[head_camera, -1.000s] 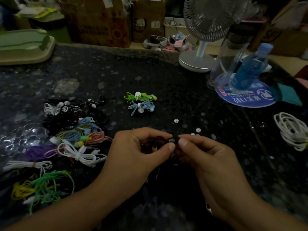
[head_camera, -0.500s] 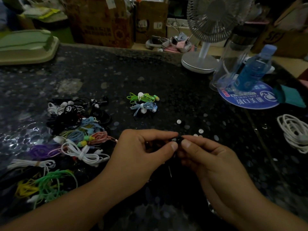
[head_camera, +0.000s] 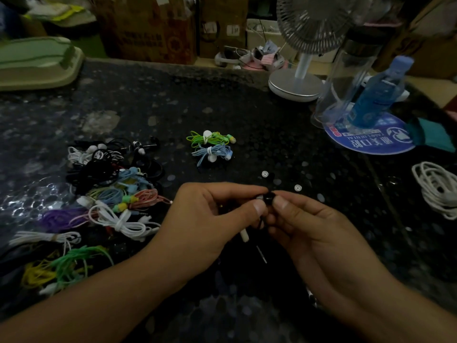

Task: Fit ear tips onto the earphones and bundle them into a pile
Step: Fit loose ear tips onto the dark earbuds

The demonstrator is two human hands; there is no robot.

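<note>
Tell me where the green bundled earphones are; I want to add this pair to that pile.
In the head view, the green bundled earphones lie mid-table, touching the blue bundle just nearer you, right of the big tangled heap.

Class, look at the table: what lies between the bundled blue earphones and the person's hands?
In the head view, only dark tabletop with one loose white ear tip lies between the blue bundle and the hands.
</note>
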